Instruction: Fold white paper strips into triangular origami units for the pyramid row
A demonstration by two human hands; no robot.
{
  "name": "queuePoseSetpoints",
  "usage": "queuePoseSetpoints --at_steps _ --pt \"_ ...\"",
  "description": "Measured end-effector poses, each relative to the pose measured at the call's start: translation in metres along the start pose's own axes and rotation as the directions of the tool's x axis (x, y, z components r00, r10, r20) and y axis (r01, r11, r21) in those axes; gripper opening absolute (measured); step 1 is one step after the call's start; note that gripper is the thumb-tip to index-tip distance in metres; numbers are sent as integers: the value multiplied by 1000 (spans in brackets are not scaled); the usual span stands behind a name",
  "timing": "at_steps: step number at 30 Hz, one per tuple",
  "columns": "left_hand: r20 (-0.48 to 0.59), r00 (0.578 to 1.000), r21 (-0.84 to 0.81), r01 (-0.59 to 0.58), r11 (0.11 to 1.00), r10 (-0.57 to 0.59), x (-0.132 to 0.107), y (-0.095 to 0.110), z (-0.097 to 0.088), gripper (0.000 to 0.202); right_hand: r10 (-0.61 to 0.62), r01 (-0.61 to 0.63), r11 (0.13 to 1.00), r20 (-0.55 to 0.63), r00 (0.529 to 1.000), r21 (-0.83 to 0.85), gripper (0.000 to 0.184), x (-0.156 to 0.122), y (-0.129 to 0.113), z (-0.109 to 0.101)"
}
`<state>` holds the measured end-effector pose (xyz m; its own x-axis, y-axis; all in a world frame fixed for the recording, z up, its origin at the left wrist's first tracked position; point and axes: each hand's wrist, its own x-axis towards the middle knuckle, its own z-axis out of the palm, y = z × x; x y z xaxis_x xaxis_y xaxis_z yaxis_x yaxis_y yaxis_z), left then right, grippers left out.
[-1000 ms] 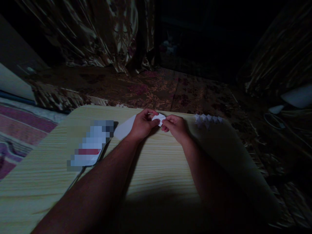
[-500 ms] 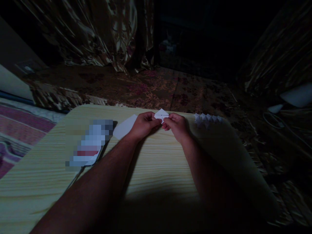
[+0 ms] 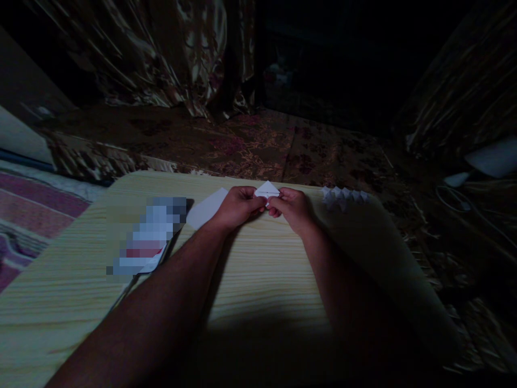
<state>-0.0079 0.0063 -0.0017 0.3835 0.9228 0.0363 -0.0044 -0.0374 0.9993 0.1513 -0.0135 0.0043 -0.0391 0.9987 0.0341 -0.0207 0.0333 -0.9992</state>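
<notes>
A small folded white paper piece (image 3: 267, 190) with a pointed top is pinched between both my hands at the far side of a pale wooden table (image 3: 258, 280). My left hand (image 3: 236, 207) grips its left side with closed fingers. My right hand (image 3: 291, 209) pinches its right side. A flat white paper sheet (image 3: 205, 208) lies on the table just left of my left hand. A row of several small folded white paper pieces (image 3: 343, 196) sits to the right of my right hand.
A blurred-out flat object (image 3: 147, 240) lies on the table's left part. Patterned dark fabric (image 3: 258, 145) covers the floor beyond the table, with curtains (image 3: 169, 54) behind. A striped rug (image 3: 28, 215) is at the left. White objects (image 3: 490, 159) and a cord lie at the right.
The paper piece went from lying low between my fingers to standing up with its point showing. My hands stayed in the same place.
</notes>
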Motion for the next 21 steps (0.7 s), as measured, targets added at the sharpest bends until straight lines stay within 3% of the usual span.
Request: queuePoseSetpoints --at_steps 21 --pt "18 1000 -12 9 1000 -9 0 0 0 19 8 -8 1000 7 1000 -5 13 -2 -4 1"
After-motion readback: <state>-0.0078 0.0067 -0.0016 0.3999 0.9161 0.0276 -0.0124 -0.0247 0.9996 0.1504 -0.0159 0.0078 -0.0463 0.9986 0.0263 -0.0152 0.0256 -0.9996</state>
